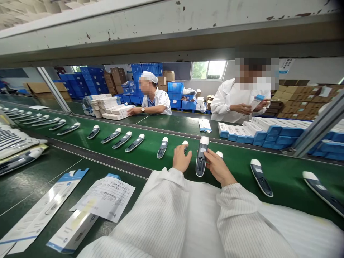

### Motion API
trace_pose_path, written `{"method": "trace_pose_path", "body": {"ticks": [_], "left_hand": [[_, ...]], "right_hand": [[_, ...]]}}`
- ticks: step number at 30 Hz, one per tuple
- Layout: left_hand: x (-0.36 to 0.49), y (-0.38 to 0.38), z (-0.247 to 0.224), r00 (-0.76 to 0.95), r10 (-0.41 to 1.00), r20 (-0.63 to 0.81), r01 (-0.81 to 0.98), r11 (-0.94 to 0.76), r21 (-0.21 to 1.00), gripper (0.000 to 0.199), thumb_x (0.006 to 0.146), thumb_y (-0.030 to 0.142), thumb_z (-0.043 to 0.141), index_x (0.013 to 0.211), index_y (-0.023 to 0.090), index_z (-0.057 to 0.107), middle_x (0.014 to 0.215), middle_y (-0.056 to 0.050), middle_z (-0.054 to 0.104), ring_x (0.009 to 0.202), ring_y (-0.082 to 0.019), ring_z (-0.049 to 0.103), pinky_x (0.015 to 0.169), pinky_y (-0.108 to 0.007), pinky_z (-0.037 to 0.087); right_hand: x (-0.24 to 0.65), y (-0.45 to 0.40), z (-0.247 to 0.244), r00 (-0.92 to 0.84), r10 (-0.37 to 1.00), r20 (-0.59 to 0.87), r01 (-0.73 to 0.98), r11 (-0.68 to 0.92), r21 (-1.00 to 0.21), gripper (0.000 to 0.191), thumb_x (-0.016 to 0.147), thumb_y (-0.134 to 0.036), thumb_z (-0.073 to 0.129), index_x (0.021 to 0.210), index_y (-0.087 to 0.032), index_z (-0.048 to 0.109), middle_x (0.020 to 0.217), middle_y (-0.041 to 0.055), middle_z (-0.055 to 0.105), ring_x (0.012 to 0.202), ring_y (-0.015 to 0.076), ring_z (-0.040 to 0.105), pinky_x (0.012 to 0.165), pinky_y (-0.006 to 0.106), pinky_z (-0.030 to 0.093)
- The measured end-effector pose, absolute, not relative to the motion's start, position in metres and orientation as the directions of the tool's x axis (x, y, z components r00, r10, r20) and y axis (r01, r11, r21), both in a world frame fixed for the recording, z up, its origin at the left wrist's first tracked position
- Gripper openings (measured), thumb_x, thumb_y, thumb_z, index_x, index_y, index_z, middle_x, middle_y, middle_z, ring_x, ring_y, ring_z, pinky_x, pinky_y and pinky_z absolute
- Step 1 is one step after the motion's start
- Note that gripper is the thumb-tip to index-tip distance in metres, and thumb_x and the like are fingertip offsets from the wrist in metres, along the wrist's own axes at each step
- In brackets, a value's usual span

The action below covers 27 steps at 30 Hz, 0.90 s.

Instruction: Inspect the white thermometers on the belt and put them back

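While snug around one device, right fingers above green belt, left fingers apart near another device, crates beyond.

Factory floor — green conveyor belt lined with handheld devices, white-coated workers, stacked blue crates.

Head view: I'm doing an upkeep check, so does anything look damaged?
Yes: the overhead beam looks chipped, with brown patches breaking its white face, most plainly at upper right. The device in the right hand shows no obvious damage.
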State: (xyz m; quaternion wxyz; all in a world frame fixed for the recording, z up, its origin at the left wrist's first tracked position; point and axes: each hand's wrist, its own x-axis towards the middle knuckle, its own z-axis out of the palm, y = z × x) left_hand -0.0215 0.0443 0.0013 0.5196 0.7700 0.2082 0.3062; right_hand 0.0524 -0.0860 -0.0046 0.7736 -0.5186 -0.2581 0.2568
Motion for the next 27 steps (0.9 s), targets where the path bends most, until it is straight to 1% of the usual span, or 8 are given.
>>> {"method": "trace_pose_path", "body": {"ticks": [2,4,9,12,15,17,20,27], "left_hand": [[-0.02,0.058,-0.002,0.706,0.658,0.262,0.128,-0.483,0.866,0.047,0.069,0.009,0.061,0.114,0.022,0.057,0.136,-0.01,0.046,0.134,-0.03,0.025,0.108,-0.044,0.021],[-0.017,0.069,-0.006,0.721,0.666,0.192,0.223,-0.485,0.846,0.049,0.066,0.005,0.06,0.113,0.02,0.058,0.132,-0.013,0.05,0.134,-0.032,0.025,0.109,-0.047,0.016],[-0.017,0.072,-0.005,0.765,0.638,0.088,0.197,-0.363,0.911,0.04,0.078,0.017,0.048,0.117,0.017,0.053,0.115,-0.014,0.062,0.112,-0.027,0.054,0.091,-0.038,0.041],[-0.025,0.063,0.001,0.819,0.573,0.027,-0.026,-0.01,1.0,0.036,0.081,0.021,0.039,0.115,0.019,0.049,0.111,-0.01,0.064,0.092,-0.02,0.063,0.064,-0.028,0.049],[-0.03,0.052,0.007,0.888,0.458,-0.041,-0.192,0.45,0.872,0.023,0.079,0.026,0.047,0.1,0.018,0.051,0.103,-0.01,0.066,0.074,-0.017,0.063,0.044,-0.021,0.041],[-0.031,0.047,0.009,0.904,0.417,-0.09,-0.17,0.545,0.821,0.02,0.079,0.029,0.051,0.095,0.017,0.052,0.097,-0.01,0.067,0.065,-0.015,0.061,0.038,-0.019,0.035],[-0.03,0.042,0.009,0.898,0.423,-0.12,-0.143,0.539,0.83,0.02,0.08,0.03,0.053,0.094,0.016,0.053,0.093,-0.009,0.067,0.061,-0.013,0.059,0.037,-0.018,0.036],[-0.026,0.038,-0.001,0.875,0.479,-0.073,-0.093,0.314,0.945,0.031,0.067,0.021,0.07,0.092,0.019,0.05,0.085,-0.005,0.067,0.063,-0.012,0.06,0.041,-0.015,0.037]], "right_hand": [[0.053,-0.088,-0.004,0.74,0.66,0.13,-0.14,0.339,-0.93,0.034,0.068,-0.047,0.07,0.093,-0.025,0.068,0.087,0.0011,0.066,0.078,0.0167,0.055,0.064,0.027,0.042],[0.053,-0.089,-0.004,0.73,0.667,0.147,-0.13,0.347,-0.929,0.034,0.069,-0.047,0.07,0.094,-0.025,0.068,0.086,0.0011,0.065,0.076,0.0162,0.055,0.062,0.026,0.041],[0.051,-0.088,-0.003,0.734,0.668,0.127,-0.144,0.335,-0.931,0.036,0.068,-0.046,0.071,0.097,-0.026,0.066,0.086,-0.0005,0.063,0.075,0.0142,0.053,0.061,0.024,0.039],[0.052,-0.086,-0.005,0.749,0.653,0.11,-0.144,0.323,-0.935,0.037,0.065,-0.047,0.071,0.094,-0.025,0.065,0.083,-0.0013,0.062,0.071,0.0137,0.052,0.059,0.025,0.038],[0.056,-0.084,-0.01,0.785,0.612,0.099,-0.128,0.316,-0.94,0.04,0.065,-0.049,0.07,0.096,-0.025,0.063,0.086,-0.0007,0.062,0.072,0.0141,0.052,0.058,0.025,0.038],[0.058,-0.083,-0.013,0.807,0.584,0.087,-0.13,0.319,-0.939,0.042,0.065,-0.049,0.07,0.099,-0.025,0.061,0.089,-0.0004,0.062,0.073,0.0143,0.053,0.058,0.025,0.038],[0.061,-0.082,-0.015,0.822,0.565,0.071,-0.136,0.317,-0.939,0.046,0.066,-0.049,0.069,0.104,-0.026,0.059,0.088,-0.0006,0.062,0.072,0.0144,0.054,0.057,0.025,0.039],[0.062,-0.085,-0.013,0.82,0.565,0.091,-0.095,0.29,-0.952,0.047,0.066,-0.049,0.069,0.106,-0.026,0.058,0.077,-0.0023,0.061,0.067,0.0148,0.054,0.054,0.026,0.038]]}}
